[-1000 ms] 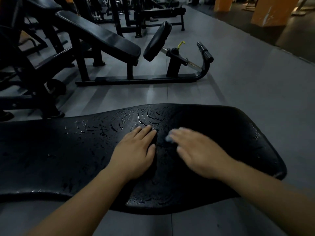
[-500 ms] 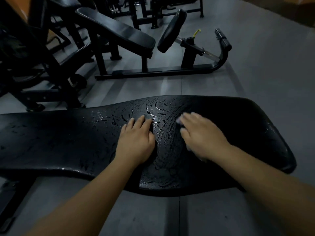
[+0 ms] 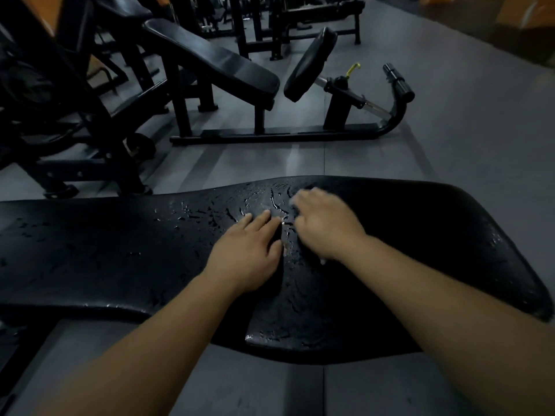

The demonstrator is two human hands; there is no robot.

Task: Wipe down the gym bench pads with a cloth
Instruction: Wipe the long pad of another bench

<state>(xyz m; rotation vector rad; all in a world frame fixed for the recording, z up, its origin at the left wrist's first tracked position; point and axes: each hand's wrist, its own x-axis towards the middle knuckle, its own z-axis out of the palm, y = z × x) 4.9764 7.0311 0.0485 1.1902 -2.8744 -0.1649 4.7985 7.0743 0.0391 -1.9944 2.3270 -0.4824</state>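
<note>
While droplets bead across the bench pad [image 3: 120,253], we judge the wipe about half done.

Our left hand [image 3: 246,259] lies flat and open mid-pad, holding nothing; our right hand [image 3: 326,225] presses a barely visible cloth [image 3: 322,261] beside it, grip unclear. The right end looks drier.

2 bare forearms, no sleeves in view, left hand [image 3: 250,256], right hand [image 3: 326,225] motion-blurred
</note>
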